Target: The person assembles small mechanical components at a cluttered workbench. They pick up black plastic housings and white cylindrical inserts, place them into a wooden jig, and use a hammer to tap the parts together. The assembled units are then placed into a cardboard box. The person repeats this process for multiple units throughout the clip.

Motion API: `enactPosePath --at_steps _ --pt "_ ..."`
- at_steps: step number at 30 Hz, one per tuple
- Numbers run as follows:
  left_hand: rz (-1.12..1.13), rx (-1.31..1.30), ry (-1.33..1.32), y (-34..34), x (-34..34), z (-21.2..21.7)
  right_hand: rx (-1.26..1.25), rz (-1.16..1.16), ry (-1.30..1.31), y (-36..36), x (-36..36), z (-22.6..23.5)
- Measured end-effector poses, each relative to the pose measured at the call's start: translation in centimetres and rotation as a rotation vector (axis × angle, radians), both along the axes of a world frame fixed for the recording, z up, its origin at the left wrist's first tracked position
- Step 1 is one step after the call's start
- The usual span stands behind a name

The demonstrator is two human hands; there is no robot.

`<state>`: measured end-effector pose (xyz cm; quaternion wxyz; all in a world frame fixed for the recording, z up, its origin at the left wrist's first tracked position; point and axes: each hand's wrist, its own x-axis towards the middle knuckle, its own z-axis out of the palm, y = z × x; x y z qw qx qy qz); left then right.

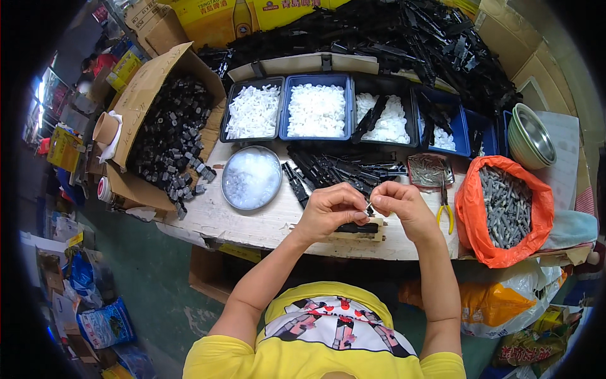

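My left hand (pixel 331 211) and my right hand (pixel 403 208) meet over the front of the worktable, fingertips pinched close together. Between them is a small, thin, light-coloured piece (pixel 369 206), too small to name; it seems to lie in both pinches. Just below, a black plastic part (pixel 357 228) rests at a pale wooden block (pixel 377 236) on the table edge. Behind my hands lies a pile of long black plastic parts (pixel 341 169). To the right are a tray of thin metal pins (pixel 430 170) and yellow-handled pliers (pixel 445 215).
Bins of white plastic pieces (pixel 315 107) line the back. A carton of dark blocky parts (pixel 170 136) and a round dish (pixel 251 178) stand left. An orange bag of grey parts (pixel 505 208) and stacked bowls (pixel 532 136) stand right. Black parts (pixel 410 44) heap behind.
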<state>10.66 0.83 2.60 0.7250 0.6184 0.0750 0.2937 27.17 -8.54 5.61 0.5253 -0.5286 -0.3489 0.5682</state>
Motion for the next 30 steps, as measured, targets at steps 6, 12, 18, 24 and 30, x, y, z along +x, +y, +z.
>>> enactPosePath --at_steps 6,12,18,24,30 --pt "0.105 0.264 0.061 -0.4 -1.0 -0.4 -0.028 0.105 -0.228 0.0 -1.2 0.2" --pt "0.168 0.179 0.085 -0.6 -2.1 -1.8 0.373 -0.078 -1.005 -0.7 -3.7 -1.8" --pt "0.327 0.548 0.193 -1.1 -3.1 -2.9 0.483 -0.135 -1.115 -1.6 -5.1 -3.6" --pt "0.341 0.823 0.351 -0.9 -4.3 -3.1 0.485 -0.052 -1.325 -1.9 -5.3 -5.2" --pt "0.304 0.833 0.476 -1.4 -4.2 -3.6 0.415 0.041 -1.328 -1.9 -5.3 -5.0"
